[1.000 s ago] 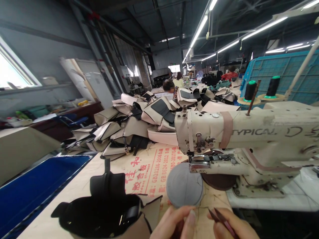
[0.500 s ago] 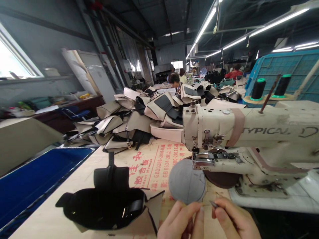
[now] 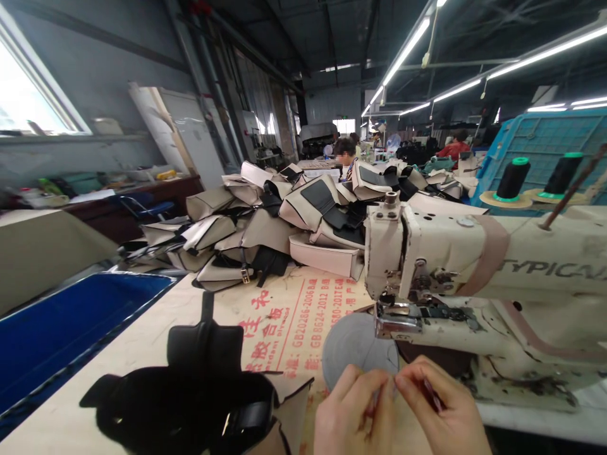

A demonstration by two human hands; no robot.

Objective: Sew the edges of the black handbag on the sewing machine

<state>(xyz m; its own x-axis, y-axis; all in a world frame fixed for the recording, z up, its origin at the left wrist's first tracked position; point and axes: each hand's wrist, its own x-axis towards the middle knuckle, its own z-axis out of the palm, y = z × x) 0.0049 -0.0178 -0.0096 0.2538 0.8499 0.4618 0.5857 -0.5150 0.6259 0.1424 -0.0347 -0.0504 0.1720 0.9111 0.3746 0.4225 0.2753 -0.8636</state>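
My left hand [image 3: 355,411] is closed in a pinch low in the middle, in front of the grey round disc [image 3: 358,347]. What its fingertips hold is too small to make out. Almost touching it, my right hand [image 3: 443,411] has thumb and forefinger pressed together. A small slim dark tool [image 3: 433,397] lies in that hand's curled fingers, mostly hidden. To the left, a beige bag with black lining [image 3: 184,404] stands open on the plywood table [image 3: 279,316], apart from both hands. The sewing machine [image 3: 441,253] rises just beyond my right hand.
Several beige and black bags [image 3: 265,230] are heaped at the back of the table. A blue bin [image 3: 95,335] runs along the left edge. Black thread spools [image 3: 513,179] stand behind the machine, near a blue crate [image 3: 535,139]. A person [image 3: 345,151] sits beyond the heap.
My hands have come together, fingertips nearly meeting. The dark tool's tip, which stuck out from my right fingers, is now tucked into the hand. The view has shifted slightly.
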